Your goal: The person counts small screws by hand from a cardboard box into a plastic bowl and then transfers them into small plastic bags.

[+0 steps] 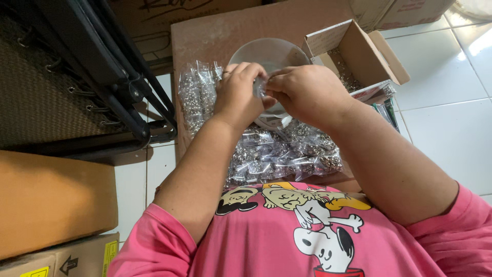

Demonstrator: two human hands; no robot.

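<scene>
Pinching a small clear bag [260, 86] between both hands, left hand [238, 95] and right hand [305, 92] grasp it above the bowl [266, 51]; sealing it looks underway, needing firm fingertip pressure.

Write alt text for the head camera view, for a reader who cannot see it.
Left hand and right hand meet, pinching a small clear plastic bag above a translucent bowl. Filled bags of small metal parts lie heaped on a cardboard sheet, beside an open cardboard box.
</scene>
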